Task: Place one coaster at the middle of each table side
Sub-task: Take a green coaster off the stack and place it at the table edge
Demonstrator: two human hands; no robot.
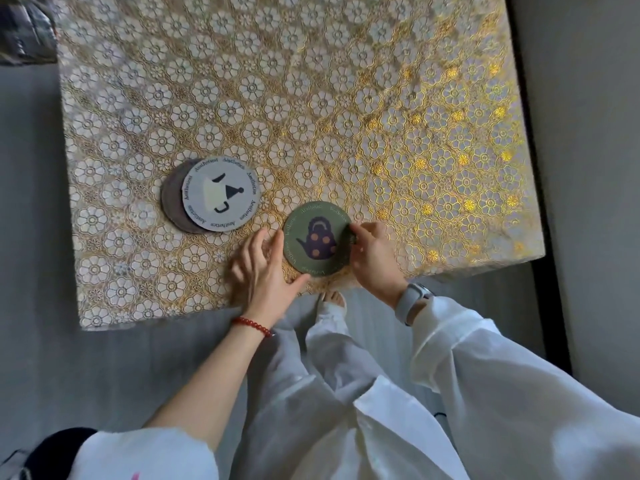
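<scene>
A green round coaster [317, 239] with a purple teapot picture lies flat near the table's near edge, about midway along it. My right hand [372, 259] pinches its right rim between thumb and fingers. My left hand [265, 268] rests with spread fingers against its left rim and lower edge. To the left, a small stack of coasters [211, 195] sits on the table, topped by a pale grey one with a cup picture; a darker one shows beneath it.
The table [346, 98] wears a gold and white floral lace cloth. Its near edge runs just above my feet [332, 299]. Grey floor surrounds it, a dark strip and wall stand at the right, and a dark object [24, 29] sits at the top left.
</scene>
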